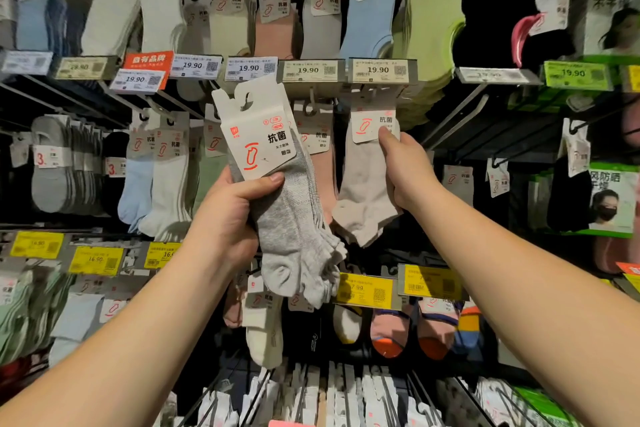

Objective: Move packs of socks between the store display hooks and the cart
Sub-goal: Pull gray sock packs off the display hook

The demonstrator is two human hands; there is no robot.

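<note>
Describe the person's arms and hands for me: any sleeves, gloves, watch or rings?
Both forearms are bare up to the frame's edge, with no sleeve in view. The left hand and the right hand wear no gloves. No watch, bracelet or band shows at either wrist, and no ring on the fingers that can be seen. Nails are short and unpainted.

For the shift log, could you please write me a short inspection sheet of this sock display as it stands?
Surface: hook wall, several rows, price tags along each.
Job's things: grey pack off its hook, in the left hand; beige pack at its hook, in the right hand.
Clutter: nothing seen.
Grips: left hand grips grey pack; right hand pinches beige pack by its card.
Cables: nothing seen.
Surroundings: face mask packs at right; cart not in view.
</note>
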